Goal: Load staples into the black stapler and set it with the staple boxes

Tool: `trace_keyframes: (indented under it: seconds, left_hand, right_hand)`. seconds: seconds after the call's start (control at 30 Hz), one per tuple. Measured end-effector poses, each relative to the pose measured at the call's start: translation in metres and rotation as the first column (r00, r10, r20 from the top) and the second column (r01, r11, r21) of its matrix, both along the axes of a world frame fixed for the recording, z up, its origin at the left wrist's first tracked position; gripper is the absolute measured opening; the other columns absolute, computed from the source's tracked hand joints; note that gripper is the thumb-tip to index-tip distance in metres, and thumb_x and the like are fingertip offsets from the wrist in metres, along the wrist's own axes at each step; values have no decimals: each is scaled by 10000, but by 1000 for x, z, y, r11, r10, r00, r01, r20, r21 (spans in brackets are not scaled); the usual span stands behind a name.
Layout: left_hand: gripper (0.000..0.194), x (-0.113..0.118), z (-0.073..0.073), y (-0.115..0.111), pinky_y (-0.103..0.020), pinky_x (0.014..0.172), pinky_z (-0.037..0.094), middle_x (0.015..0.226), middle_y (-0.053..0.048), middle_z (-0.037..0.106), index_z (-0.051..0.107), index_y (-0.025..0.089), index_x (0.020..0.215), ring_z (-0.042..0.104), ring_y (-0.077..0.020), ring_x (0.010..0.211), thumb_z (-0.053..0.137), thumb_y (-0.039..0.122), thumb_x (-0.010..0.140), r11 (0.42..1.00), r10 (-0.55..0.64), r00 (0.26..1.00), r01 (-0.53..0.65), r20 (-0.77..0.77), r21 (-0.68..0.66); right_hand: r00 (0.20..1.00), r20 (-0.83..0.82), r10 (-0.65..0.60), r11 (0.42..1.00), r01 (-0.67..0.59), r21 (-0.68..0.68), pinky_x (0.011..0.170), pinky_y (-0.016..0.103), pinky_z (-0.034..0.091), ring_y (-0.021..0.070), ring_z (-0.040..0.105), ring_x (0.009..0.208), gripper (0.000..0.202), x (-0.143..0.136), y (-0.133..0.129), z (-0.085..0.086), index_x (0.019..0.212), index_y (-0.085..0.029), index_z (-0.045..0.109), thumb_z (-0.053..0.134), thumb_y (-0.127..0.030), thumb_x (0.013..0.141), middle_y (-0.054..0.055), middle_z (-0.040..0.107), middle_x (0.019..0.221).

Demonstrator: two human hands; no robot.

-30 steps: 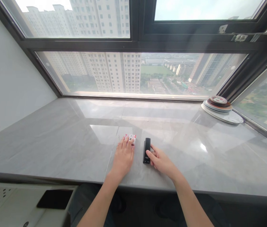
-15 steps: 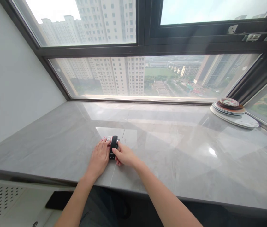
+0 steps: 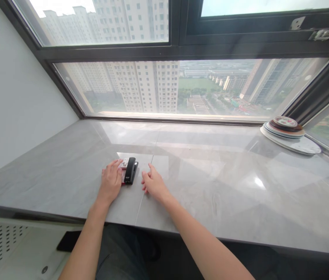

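A black stapler (image 3: 130, 171) lies lengthwise on the grey stone-look counter, its front end pointing away from me. Tucked against its left side is a small red-and-white printed packet (image 3: 124, 163), which may be a booklet or a box. My left hand (image 3: 111, 181) grips this packet, with fingers over its top and thumb close to the stapler. Much of the packet is hidden under that hand. Just right of the stapler, my right hand (image 3: 154, 184) hovers at the counter with loosely bent fingers apart and nothing in them.
Stacked round plates or mats (image 3: 287, 134) stand at the counter's far right corner by the window. A dark window frame (image 3: 164, 119) borders the back. Below the front edge at left is a white perforated surface (image 3: 15, 249) with a black flat object (image 3: 68, 241) on it.
My right hand has let go of the stapler and drawn clear to its right. The stapler and packet have shifted left and slightly away, together with my left hand.
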State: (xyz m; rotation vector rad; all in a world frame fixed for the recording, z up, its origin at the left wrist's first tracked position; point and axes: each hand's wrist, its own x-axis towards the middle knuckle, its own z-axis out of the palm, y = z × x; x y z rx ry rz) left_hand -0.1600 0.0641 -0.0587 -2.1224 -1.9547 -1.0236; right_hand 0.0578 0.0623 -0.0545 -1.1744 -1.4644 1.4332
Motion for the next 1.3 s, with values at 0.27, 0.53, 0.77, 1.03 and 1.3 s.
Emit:
trace_keyframes:
  seconds: [0.27, 0.53, 0.77, 1.03, 1.3]
  left_hand:
    - [354, 35, 34, -25, -528, 1212, 328, 1383, -106, 619, 596, 193, 1321, 534, -287, 1330, 382, 325, 1071, 979, 11, 994, -32, 105, 203]
    - [469, 204, 22, -76, -504, 1204, 375, 1577, -55, 495, 485, 309, 1519, 431, -287, 1475, 442, 417, 1065, 914, -382, 923, 369, -53, -166]
    - [603, 218, -3, -80, -602, 1246, 279, 1699, -53, 303, 326, 318, 1630, 252, -335, 1576, 418, 494, 1062, 925, -355, 913, 312, -200, -216]
    - [657, 222, -4, -82, -629, 1249, 265, 1710, -60, 272, 296, 307, 1646, 217, -352, 1585, 428, 544, 1047, 931, -348, 914, 311, -208, -191]
    - [692, 223, -3, -83, -651, 1242, 262, 1711, -58, 265, 270, 319, 1655, 211, -363, 1585, 455, 559, 1032, 932, -345, 919, 312, -190, -184]
  right_hand:
    - [692, 601, -399, 874, 90, 477, 1219, 531, 331, 294, 399, 1481, 575, 212, -73, -7, 1596, -263, 426, 433, -387, 1034, 86, 551, 1519]
    - [206, 881, -425, 896, -43, 442, 1276, 617, 97, 333, 9, 1607, 613, 243, -110, -18, 1680, -312, 216, 245, -476, 1090, -57, 159, 1731]
    - [186, 876, -444, 886, -51, 460, 1272, 632, 87, 347, 10, 1605, 622, 239, -109, -17, 1682, -298, 208, 259, -479, 1089, -58, 132, 1733]
    - [180, 865, -469, 872, -63, 485, 1240, 704, 78, 401, -2, 1596, 655, 234, -111, -16, 1680, -331, 205, 318, -536, 1068, -33, 125, 1737]
    - [172, 867, -468, 871, -73, 485, 1224, 724, 100, 424, 24, 1591, 656, 233, -110, -16, 1676, -326, 235, 329, -531, 1060, -14, 117, 1740]
